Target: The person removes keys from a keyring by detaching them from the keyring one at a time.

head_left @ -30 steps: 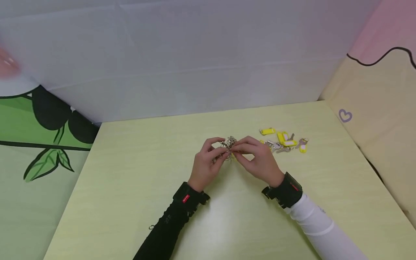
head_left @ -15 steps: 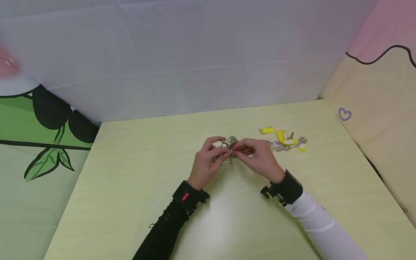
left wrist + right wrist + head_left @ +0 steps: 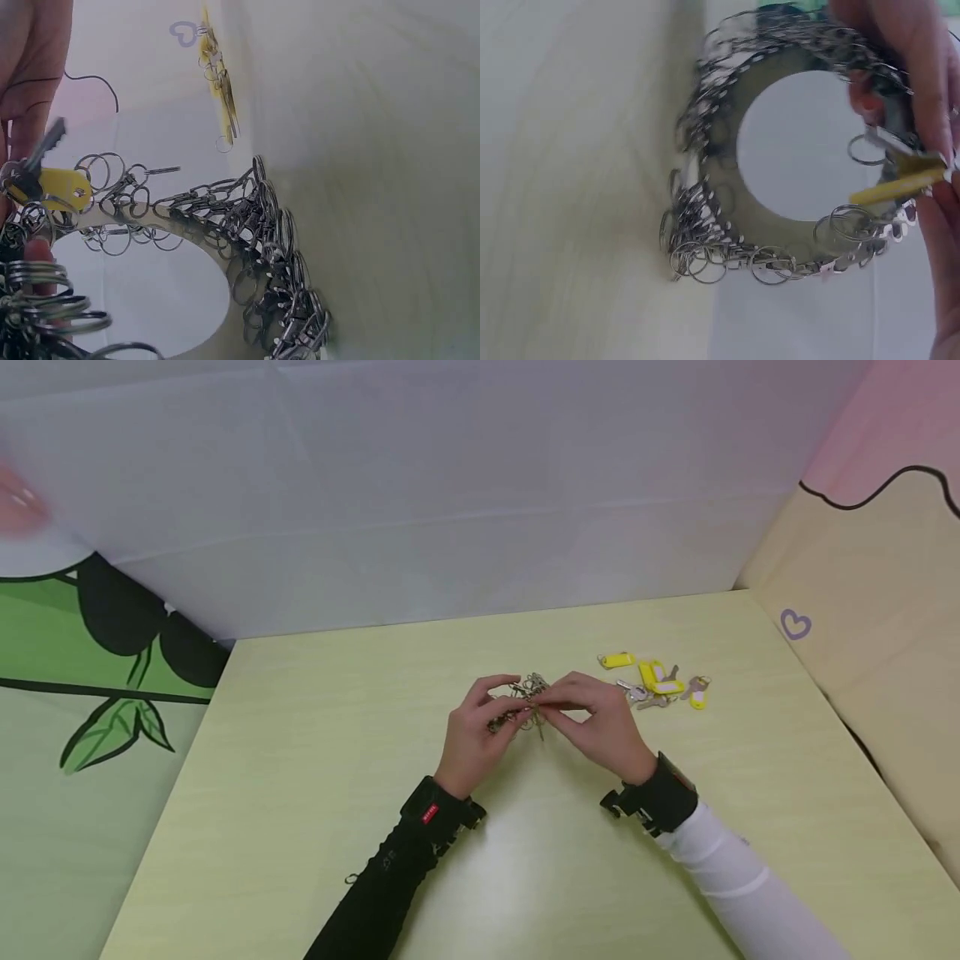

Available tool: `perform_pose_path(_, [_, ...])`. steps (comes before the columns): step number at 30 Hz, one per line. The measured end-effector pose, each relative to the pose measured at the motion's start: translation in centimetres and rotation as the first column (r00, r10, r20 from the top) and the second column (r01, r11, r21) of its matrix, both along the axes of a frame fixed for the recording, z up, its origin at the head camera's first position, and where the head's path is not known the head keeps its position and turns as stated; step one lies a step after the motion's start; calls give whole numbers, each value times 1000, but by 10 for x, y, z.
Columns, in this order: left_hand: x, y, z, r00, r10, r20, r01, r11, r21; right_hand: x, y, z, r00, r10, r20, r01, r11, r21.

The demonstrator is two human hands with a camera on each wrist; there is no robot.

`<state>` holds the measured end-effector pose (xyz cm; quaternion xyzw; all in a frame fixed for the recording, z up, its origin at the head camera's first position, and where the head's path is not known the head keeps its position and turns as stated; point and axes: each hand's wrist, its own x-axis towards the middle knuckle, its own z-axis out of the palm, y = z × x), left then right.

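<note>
My left hand (image 3: 476,735) grips a flat ring-shaped holder (image 3: 731,199) lined around its edge with metal clasps and split rings. My right hand (image 3: 596,722) meets it at the holder's near right side, fingertips close together. Between the fingers is a key (image 3: 46,150) with a yellow key tag (image 3: 66,189) on it. In the right wrist view the yellow tag lies across the holder's opening, beside several split rings (image 3: 853,223). Where exactly the fingertips touch the key and the clasps is partly hidden.
Several yellow-tagged keys (image 3: 660,681) lie in a loose pile on the pale table (image 3: 322,760), right of the hands. A white backdrop (image 3: 450,485) stands behind the table. Printed cloth panels (image 3: 862,610) flank it.
Both hands stay in nearly the same place. The right hand's fingers shift slightly at the holder's edge, and the key below them has moved a little to the right.
</note>
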<state>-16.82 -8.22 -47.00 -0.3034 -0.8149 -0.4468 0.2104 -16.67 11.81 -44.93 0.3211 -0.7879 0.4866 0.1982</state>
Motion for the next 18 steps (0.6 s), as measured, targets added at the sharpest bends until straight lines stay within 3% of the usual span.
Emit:
perform_pose_path(4, [0, -1, 0, 1000, -14, 0, 14, 999, 38, -2, 4, 0, 993, 27, 114, -22, 999, -48])
perform_pose_path(10, [-1, -2, 0, 999, -34, -25, 36, 997, 63, -2, 2, -1, 992, 13, 127, -14, 1000, 5])
perform_pose_path(13, [-1, -2, 0, 999, -47, -24, 48, 997, 63, -1, 2, -1, 998, -16, 63, 14, 1000, 27])
perform_pose_path(18, [0, -1, -1, 999, -48, -27, 49, 997, 60, 0, -2, 1, 988, -50, -149, 58, 997, 54])
